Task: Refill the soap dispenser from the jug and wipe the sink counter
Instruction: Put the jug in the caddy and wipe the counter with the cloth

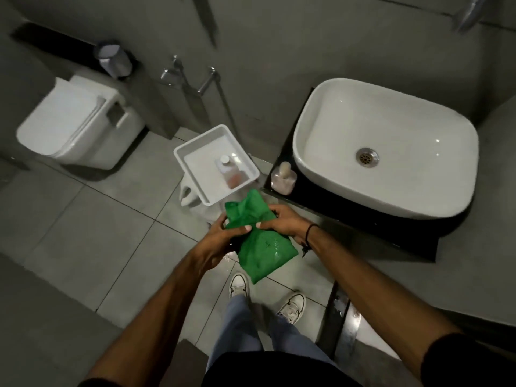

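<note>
Both of my hands hold a green cloth point(258, 241) in front of me, above the floor. My left hand point(223, 237) grips its left side and my right hand point(282, 222) pinches its upper right part. A clear soap dispenser point(283, 175) with a pale pump stands on the black sink counter point(329, 208), left of the white basin point(385, 146). A clear jug point(230, 170) with a white cap and pinkish liquid stands in a white tray point(195, 152) left of the counter.
A white toilet point(75, 121) hangs on the wall at the left, with a spray hose and fittings point(178, 74) beside it. My two shoes point(265, 294) stand on the grey tiled floor. A tap point(472, 9) juts out at the top right.
</note>
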